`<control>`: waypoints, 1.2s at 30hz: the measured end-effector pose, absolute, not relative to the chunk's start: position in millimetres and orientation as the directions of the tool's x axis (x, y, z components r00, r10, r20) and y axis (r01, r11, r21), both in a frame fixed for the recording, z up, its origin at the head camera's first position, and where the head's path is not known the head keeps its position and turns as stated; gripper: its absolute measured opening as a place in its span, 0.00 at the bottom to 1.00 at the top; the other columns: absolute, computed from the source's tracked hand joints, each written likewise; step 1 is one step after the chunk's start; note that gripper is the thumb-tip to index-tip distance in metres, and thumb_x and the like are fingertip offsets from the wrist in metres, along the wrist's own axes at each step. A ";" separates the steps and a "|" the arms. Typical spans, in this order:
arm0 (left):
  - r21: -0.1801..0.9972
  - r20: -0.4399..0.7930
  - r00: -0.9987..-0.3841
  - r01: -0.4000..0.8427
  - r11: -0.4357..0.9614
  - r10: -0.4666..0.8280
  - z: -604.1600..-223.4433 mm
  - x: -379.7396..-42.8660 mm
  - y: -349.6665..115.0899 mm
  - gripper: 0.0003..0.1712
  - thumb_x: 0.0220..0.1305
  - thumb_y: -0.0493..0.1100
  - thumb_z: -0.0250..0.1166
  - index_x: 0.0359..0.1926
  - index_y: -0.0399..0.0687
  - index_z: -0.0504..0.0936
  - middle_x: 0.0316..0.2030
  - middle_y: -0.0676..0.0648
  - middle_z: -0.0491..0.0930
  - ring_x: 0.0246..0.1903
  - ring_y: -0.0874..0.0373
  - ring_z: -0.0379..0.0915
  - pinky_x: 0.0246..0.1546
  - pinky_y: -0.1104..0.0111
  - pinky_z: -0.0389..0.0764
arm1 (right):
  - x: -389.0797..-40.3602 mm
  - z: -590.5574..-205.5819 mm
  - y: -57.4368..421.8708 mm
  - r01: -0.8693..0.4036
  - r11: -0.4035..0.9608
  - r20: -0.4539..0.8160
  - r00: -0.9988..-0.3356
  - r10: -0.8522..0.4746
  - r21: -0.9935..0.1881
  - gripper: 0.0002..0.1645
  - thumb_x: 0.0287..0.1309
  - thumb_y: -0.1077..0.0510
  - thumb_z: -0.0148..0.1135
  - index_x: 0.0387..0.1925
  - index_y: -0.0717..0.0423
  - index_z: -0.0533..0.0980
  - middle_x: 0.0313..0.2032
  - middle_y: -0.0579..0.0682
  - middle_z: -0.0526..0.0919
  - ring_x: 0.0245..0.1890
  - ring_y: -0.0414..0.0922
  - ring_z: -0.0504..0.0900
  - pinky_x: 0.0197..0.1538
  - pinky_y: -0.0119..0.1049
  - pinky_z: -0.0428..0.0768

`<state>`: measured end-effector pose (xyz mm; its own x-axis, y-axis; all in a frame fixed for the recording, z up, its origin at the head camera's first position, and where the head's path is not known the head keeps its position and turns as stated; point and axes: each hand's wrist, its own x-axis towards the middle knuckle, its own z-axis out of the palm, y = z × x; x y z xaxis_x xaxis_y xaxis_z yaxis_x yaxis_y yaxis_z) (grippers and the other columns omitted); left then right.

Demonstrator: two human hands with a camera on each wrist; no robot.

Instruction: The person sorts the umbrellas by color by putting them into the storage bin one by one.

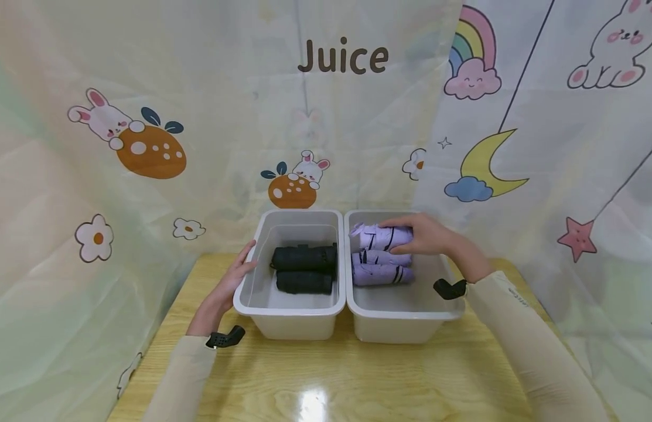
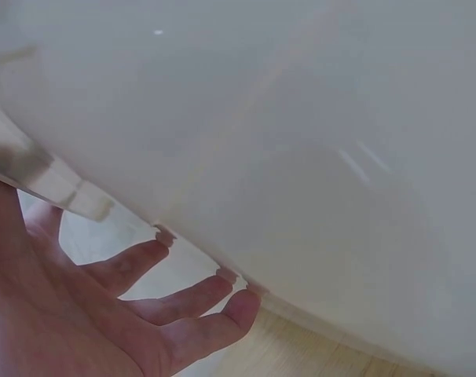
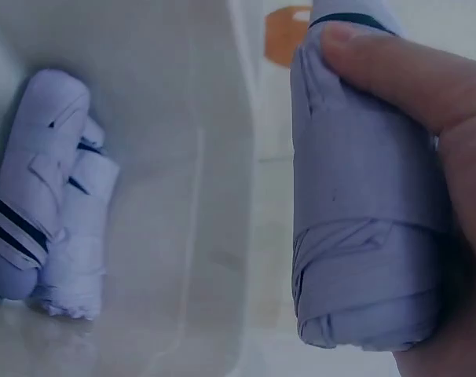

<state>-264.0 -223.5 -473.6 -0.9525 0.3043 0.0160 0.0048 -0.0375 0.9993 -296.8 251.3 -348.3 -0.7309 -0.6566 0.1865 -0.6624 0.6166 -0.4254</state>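
Note:
My right hand point(image 1: 425, 234) grips a folded lavender umbrella point(image 1: 386, 238), with the thumb laid along it in the right wrist view. It is held above the right white bin point(image 1: 405, 315), where two more lavender umbrellas point(image 1: 383, 274) lie side by side against the left wall. My left hand point(image 1: 235, 280) rests on the outer left side of the left white bin point(image 1: 291, 313), its fingertips point(image 2: 242, 308) touching the wall with the fingers spread. Inside that bin lie two black folded umbrellas point(image 1: 304, 258).
Both bins stand side by side on a light wooden table point(image 1: 326, 375), their rims almost touching. Close behind them hangs a printed cloth backdrop point(image 1: 225, 146) with bunnies, flowers and the word Juice. The cloth also hangs along both sides of the table.

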 end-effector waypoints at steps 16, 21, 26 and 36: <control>0.999 0.014 -0.948 -0.001 -0.045 0.317 -473.3 -263.2 -221.2 0.37 0.78 0.46 0.46 0.78 0.62 0.38 0.75 0.41 0.38 0.67 0.33 0.46 0.59 0.38 0.58 | -341.9 -391.6 244.9 -0.605 0.679 0.121 -0.777 -0.618 -0.416 0.36 0.46 0.51 0.78 0.60 0.44 0.78 0.56 0.48 0.80 0.47 0.43 0.77 0.44 0.42 0.74; 0.999 0.011 -0.952 -0.003 -0.043 0.306 -473.7 -263.8 -221.9 0.36 0.77 0.46 0.47 0.78 0.62 0.39 0.75 0.41 0.39 0.67 0.33 0.47 0.59 0.38 0.58 | -352.1 -407.6 246.8 -0.524 0.703 0.039 -0.814 -0.580 -0.480 0.38 0.46 0.55 0.78 0.61 0.47 0.77 0.59 0.51 0.77 0.55 0.48 0.75 0.51 0.46 0.74; 0.999 0.000 -0.951 -0.011 -0.035 0.308 -472.2 -263.1 -222.8 0.37 0.77 0.45 0.46 0.78 0.62 0.38 0.75 0.41 0.39 0.67 0.33 0.47 0.58 0.39 0.59 | -361.2 -419.0 246.0 -0.495 0.733 -0.040 -0.816 -0.577 -0.467 0.38 0.46 0.57 0.78 0.61 0.47 0.76 0.59 0.51 0.77 0.58 0.52 0.73 0.56 0.49 0.72; 0.999 -0.006 -0.951 -0.017 -0.033 0.308 -471.8 -262.7 -222.6 0.37 0.77 0.46 0.46 0.78 0.62 0.38 0.75 0.41 0.38 0.67 0.34 0.47 0.59 0.39 0.58 | -370.7 -437.1 237.8 -0.505 0.768 -0.076 -0.815 -0.575 -0.394 0.37 0.45 0.55 0.78 0.60 0.46 0.77 0.59 0.51 0.77 0.58 0.53 0.72 0.58 0.50 0.70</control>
<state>-262.7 -222.6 -471.8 -0.9513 0.3083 -0.0060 -0.0169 -0.0327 0.9993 -370.7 237.8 -437.1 -0.8150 -0.5746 -0.0756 -0.5048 0.7679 -0.3942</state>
